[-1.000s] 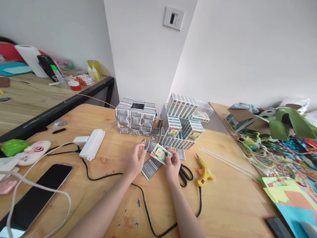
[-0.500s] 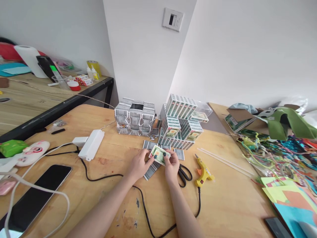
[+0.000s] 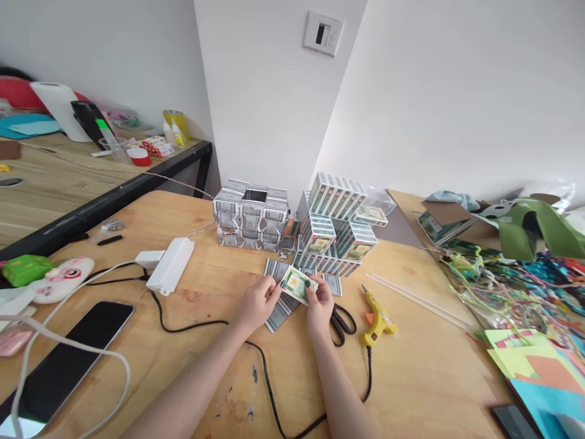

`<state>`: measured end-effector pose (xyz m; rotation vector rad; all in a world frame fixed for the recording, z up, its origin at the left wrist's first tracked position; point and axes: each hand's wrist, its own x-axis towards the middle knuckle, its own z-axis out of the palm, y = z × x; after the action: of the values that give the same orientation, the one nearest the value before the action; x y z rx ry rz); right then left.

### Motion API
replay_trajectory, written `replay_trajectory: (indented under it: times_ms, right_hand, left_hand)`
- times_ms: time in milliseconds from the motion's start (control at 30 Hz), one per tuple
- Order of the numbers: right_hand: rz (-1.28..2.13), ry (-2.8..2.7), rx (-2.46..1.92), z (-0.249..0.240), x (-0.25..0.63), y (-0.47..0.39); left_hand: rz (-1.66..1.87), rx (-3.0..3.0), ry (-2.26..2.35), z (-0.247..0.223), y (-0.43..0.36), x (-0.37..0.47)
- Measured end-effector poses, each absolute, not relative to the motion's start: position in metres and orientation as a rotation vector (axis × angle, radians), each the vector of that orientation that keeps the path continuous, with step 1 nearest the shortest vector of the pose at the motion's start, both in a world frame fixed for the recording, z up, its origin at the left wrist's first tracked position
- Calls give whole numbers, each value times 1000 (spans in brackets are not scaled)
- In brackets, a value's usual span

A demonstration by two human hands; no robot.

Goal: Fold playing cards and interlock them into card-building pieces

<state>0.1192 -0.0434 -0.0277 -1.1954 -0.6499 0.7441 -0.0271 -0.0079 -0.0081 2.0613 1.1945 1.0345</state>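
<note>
A small green and white card box (image 3: 298, 285) is held between both hands over the table. My left hand (image 3: 261, 303) pinches its left end, and my right hand (image 3: 320, 303) grips the right end with the thumb on top. Grey patterned cards (image 3: 281, 312) lie beneath and behind it. Just beyond stands a stepped stack of green and white boxes (image 3: 338, 228), with one box (image 3: 370, 215) sticking out at its right. Left of the stack is a block built from folded grey patterned cards (image 3: 251, 216), with a dark opening on top.
Black scissors (image 3: 342, 324) and a yellow glue gun (image 3: 377, 320) lie right of my hands, near white sticks (image 3: 418, 299). Black cable crosses in front. A white power adapter (image 3: 170, 266) and phone (image 3: 68, 360) sit left; coloured scraps (image 3: 539, 366) lie right.
The held box has been tilted slightly, and more of its left part shows as my left fingers shift toward its edge. The whole view has moved a little.
</note>
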Motion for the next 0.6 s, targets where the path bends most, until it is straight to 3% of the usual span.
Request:
replay_trajectory:
  times_ms: [600]
  right_hand:
    - [1139,-323,-905,-20,128,-41]
  left_hand:
    - [1466,1231,860,-15,11,-30]
